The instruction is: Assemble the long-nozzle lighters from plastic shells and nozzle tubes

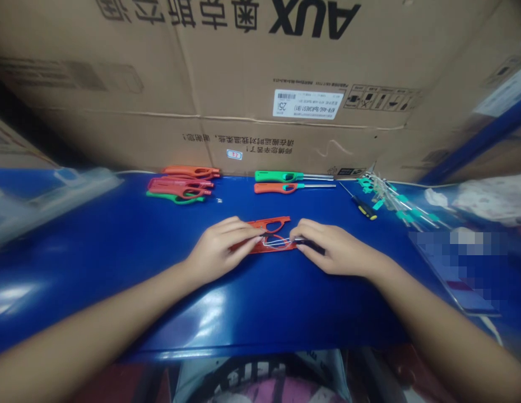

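Two orange lighter shell halves (276, 225) lie on the table between my hands, one above the other, with their trigger loops showing. My left hand (222, 246) pinches a small dark part (263, 234) over their left end; its fingers cover the rest of that end. Thin white wires (277, 242) run from there across the lower loop towards my right hand (328, 245). That hand is closed round a shiny metal tube (299, 239) with a dark end, at the right tip of the lower half. Most of the tube is hidden by the fingers.
Orange, red and green lighter shells (182, 183) are stacked back left. A green lighter (285, 176) and an orange lighter (281, 188) lie mid-back. Rightward are a screwdriver (363, 208), metal tubes with teal pieces (395, 198) and a flat booklet-like item (466, 299). A cardboard wall (227, 95) stands behind.
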A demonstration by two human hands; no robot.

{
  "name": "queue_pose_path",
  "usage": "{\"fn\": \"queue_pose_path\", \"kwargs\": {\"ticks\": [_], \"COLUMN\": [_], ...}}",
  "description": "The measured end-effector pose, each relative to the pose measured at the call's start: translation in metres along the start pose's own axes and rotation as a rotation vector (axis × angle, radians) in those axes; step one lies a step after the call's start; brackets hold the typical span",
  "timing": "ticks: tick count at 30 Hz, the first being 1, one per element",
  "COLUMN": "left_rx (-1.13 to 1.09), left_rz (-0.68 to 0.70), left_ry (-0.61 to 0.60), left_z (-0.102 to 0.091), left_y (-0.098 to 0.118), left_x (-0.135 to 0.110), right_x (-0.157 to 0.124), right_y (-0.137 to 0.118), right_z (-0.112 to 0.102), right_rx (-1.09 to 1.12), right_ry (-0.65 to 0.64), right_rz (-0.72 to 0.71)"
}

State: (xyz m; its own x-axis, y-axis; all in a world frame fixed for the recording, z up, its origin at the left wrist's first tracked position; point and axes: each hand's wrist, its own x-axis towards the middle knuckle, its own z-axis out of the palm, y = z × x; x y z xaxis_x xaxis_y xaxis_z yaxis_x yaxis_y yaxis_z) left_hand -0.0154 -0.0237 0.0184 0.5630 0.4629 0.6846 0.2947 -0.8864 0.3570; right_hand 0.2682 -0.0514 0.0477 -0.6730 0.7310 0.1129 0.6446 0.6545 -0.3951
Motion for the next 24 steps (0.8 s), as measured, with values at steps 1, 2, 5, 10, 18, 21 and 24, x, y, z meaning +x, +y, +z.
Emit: {"fn": "queue_pose_path", "kwargs": {"ticks": [1,2,5,10,18,21,24], "left_rx": [-0.005,-0.013,-0.041,-0.066,-0.046,-0.004,0.042], "left_rz": [-0.005,-0.011,-0.018,-0.013,-0.007,-0.012,-0.064], "left_ry": [-0.005,-0.012,-0.041,-0.082,-0.118,-0.137,-0.178], "left_z": [0.001,0.001,0.004,0.003,0.002,0.002,0.002], "left_y": [0.0,0.0,0.0,0.002,0.002,-0.001,-0.005], "left_x": [0.0,0.0,-0.001,-0.002,-0.002,-0.003,-0.004], "right_x": [0.001,0.001,0.004,0.006,0.004,0.004,0.003], "right_y": [-0.001,-0.002,-0.004,-0.006,-0.005,-0.003,-0.001], "right_z": [0.001,0.002,0.005,0.009,0.007,0.008,0.011], "right_rx": [-0.013,-0.025,-0.043,-0.022,-0.036,0.006,0.066], "right_ry": [0.002,0.009,0.035,0.048,0.067,0.053,0.028], "right_rz": [0.013,0.025,0.067,0.067,0.046,0.059,0.091]}}
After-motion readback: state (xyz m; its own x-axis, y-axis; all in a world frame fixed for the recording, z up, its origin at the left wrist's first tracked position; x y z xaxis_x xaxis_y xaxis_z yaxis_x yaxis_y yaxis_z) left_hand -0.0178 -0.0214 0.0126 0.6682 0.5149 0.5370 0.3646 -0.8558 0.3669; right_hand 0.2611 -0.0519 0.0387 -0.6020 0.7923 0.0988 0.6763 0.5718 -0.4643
